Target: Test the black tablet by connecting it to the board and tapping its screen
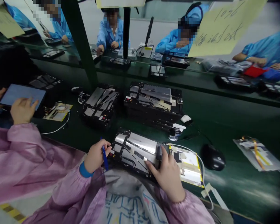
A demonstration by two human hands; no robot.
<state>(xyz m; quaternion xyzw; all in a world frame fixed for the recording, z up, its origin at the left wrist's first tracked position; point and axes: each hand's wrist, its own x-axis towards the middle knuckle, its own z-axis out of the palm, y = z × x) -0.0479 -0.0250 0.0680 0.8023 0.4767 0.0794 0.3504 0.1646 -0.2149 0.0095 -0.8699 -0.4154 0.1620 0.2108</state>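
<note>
Two hands, left hand (pixel 95 157) gripping one pen (pixel 104 156), right hand (pixel 169 175) steadying one open tablet (pixel 135 151)

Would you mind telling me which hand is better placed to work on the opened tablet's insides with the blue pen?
The left hand: it already holds the blue pen at the left edge of the opened tablet, while the right hand steadies its right side.

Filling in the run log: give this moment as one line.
left hand: holds blue pen at tablet assembly | right hand: grips assembly's right edge | black mouse to the right | green bench
</note>
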